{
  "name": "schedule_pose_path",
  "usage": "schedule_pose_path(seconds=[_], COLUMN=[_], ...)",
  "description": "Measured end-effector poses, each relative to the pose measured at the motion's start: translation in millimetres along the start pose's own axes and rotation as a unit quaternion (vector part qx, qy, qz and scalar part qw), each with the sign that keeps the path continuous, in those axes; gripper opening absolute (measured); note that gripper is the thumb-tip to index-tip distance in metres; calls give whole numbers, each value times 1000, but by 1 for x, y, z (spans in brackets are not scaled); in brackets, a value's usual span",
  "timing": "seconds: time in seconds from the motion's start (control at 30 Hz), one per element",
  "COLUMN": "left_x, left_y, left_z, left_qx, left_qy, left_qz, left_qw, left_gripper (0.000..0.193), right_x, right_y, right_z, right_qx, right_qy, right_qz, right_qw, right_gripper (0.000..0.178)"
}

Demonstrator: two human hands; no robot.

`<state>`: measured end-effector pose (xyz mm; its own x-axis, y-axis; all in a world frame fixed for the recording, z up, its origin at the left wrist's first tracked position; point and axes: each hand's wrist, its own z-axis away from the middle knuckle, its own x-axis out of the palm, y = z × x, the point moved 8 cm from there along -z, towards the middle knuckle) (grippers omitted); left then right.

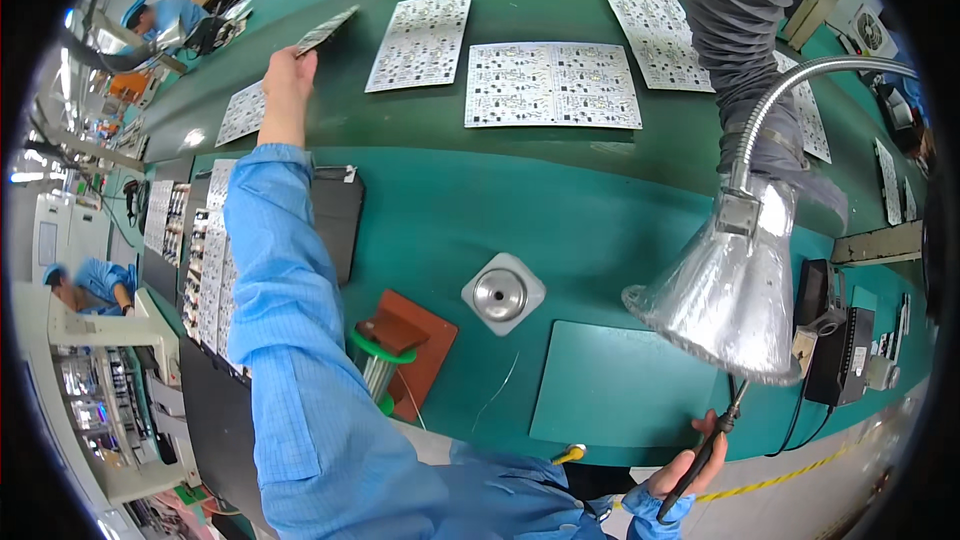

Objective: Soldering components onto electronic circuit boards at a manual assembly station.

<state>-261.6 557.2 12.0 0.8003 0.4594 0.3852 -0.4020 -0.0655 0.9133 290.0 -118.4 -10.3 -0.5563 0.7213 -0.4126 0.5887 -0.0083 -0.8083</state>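
Observation:
My left hand (288,80) reaches far out on the left, closed on the edge of a white circuit board (328,30) that it holds tilted, nearly edge-on. Low on the right, my right hand (675,473) grips the dark handle of a soldering iron (712,448). The iron's tip points up beneath a silvery fume hood (722,290). A green mat (620,390) lies just left of the iron. Near my left forearm stands a solder wire spool (380,372) with green flanges, beside a reddish-brown stand (430,340).
More white circuit boards (553,86) lie across the dark green far surface. A square holder with a round metal cup (500,294) sits mid-bench. Black boxes (840,355) with cables stand at right. Boards with components (208,270) rest at left. Two other people (160,18) work further left.

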Motion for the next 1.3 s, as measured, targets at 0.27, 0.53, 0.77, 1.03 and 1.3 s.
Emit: schedule_pose_path(seconds=[0.27, 0.53, 0.77, 1.03, 1.3], left_x=[-11, -6, -43, -60, -22], left_y=[31, 118, 218, 150, -32], left_z=[50, 116, 289, 564, 626], left_qx=[28, 71, 192, 381, -172], left_qy=[113, 37, -230, -189, -389], left_qz=[8, -7, 0, -308, 11], left_qw=[993, 997, 954, 851, 905], left_gripper=[23, 19, 5, 26, 20], right_x=[-2, -5, -6, -23, -50], right_y=[-6, 0, 3, -55, -64], right_z=[-3, -1, -4, -5, 7], right_qx=[-31, -64, -75, -134, 23], right_qy=[-5, 4, 17, 72, 54], right_qz=[-17, -63, -124, -305, -323], right_qw=[999, 996, 989, 940, 945], right_gripper=[54, 53, 54, 57, 61])
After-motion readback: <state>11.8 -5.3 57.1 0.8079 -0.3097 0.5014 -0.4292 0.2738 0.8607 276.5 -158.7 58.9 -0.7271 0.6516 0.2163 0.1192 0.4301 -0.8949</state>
